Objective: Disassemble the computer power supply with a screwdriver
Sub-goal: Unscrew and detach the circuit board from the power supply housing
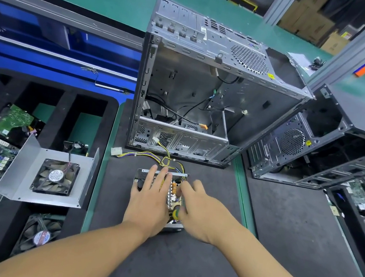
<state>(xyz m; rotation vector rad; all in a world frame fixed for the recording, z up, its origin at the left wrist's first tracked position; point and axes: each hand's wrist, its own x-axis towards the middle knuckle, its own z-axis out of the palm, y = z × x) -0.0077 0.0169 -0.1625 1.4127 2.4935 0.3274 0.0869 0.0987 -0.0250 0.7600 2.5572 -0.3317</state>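
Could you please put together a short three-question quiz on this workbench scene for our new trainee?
1. True or false: the power supply on the black mat is closed, with its inner parts hidden.
2. Multiple choice: the bent metal cover that carries a fan lies (A) to the left of the power supply, (B) inside the open computer case, (C) to the right of the power supply.
3. Short answer: which hand lies flat on the power supply with straight fingers?

Key: 1 false, its parts are in plain view; 2 A; 3 the left hand.
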